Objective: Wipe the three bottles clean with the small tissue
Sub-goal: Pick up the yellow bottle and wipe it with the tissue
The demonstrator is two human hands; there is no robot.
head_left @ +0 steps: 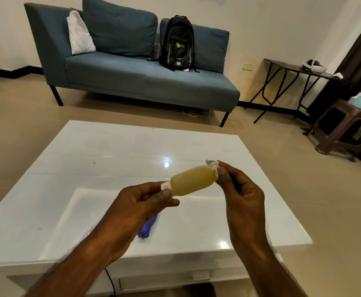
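Observation:
My left hand [145, 202] grips a small yellow bottle [192, 180] by its white cap end and holds it sideways above the white table [89, 168]. My right hand [239, 189] pinches a crumpled white tissue [213, 167] against the bottle's base. A purple bottle [148, 227] lies on the table below my left hand, which partly covers it. A third bottle is not visible.
Beyond the table stands a blue sofa [132, 76] with a black backpack [178, 43] on it. At the right are a dark folding table [293, 71] and brown stools [346, 125]. A black cable [111, 281] hangs at the table's near edge.

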